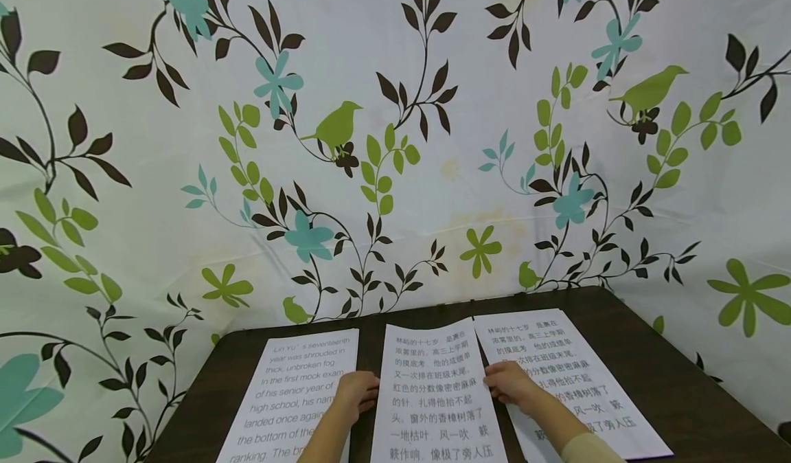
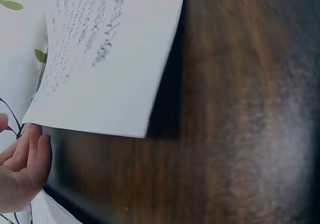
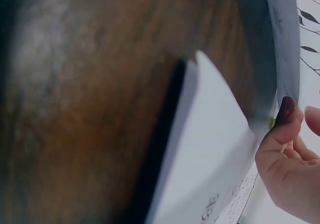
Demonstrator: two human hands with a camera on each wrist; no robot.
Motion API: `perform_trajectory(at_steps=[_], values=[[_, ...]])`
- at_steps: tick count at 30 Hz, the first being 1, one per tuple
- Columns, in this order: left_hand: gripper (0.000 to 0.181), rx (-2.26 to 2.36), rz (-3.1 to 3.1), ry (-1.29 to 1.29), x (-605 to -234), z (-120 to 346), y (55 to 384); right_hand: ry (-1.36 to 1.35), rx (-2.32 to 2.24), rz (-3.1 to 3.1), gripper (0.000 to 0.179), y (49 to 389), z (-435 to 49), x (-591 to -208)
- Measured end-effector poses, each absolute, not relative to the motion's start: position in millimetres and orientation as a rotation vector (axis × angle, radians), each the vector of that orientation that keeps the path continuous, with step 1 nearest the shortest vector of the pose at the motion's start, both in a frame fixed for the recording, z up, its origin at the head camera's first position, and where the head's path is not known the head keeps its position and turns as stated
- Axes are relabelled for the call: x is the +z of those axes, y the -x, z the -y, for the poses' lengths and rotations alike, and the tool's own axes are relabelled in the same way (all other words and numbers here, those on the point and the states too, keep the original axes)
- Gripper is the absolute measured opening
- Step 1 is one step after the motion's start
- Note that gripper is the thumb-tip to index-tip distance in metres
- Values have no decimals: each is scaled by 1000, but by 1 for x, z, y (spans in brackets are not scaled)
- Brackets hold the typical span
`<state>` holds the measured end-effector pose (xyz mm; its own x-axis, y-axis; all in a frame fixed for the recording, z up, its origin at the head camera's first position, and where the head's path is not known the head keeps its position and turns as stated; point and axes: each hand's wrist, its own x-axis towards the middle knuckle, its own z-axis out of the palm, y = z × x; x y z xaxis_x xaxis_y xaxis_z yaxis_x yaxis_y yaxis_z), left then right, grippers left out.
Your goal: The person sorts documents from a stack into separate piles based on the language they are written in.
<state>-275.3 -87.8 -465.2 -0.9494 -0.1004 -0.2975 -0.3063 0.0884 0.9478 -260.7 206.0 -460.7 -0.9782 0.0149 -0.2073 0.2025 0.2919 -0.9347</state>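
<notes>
Three printed paper sheets lie side by side. Between my two hands is the middle sheet [image 1: 432,394], printed in Chinese, its surface slightly bowed. Fingertips of my left hand [image 1: 356,393] touch its left edge; in the left wrist view the thumb stands apart from the paper. At the opposite edge is my right hand [image 1: 511,385]. The right wrist view shows its fingertips against the middle sheet's edge [image 3: 287,49], with the thumb held away. My left forearm crosses the English sheet [image 1: 296,387], and my right forearm crosses the right-hand Chinese sheet [image 1: 556,343].
A dark brown wooden table [image 1: 204,387] bears the sheets. Behind and beside it hangs a white cloth [image 1: 395,243] printed with leaves, flowers and birds. The right-hand sheet casts a dark shadow along its near edge in the right wrist view.
</notes>
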Motion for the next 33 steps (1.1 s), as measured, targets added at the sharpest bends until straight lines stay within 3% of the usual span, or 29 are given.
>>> perform_trajectory(at_steps=[5, 22, 33], values=[[41, 1954, -2215, 285, -466, 89, 271, -129, -1683, -2479, 21, 260, -203, -463], [43, 1802, -2352, 105, -470, 91, 258, -127, -1678, -2321, 44, 251, -200, -462], [45, 1831, -2364, 101, -474, 96, 255, -125, -1681, -2339, 40, 251, -194, -461]])
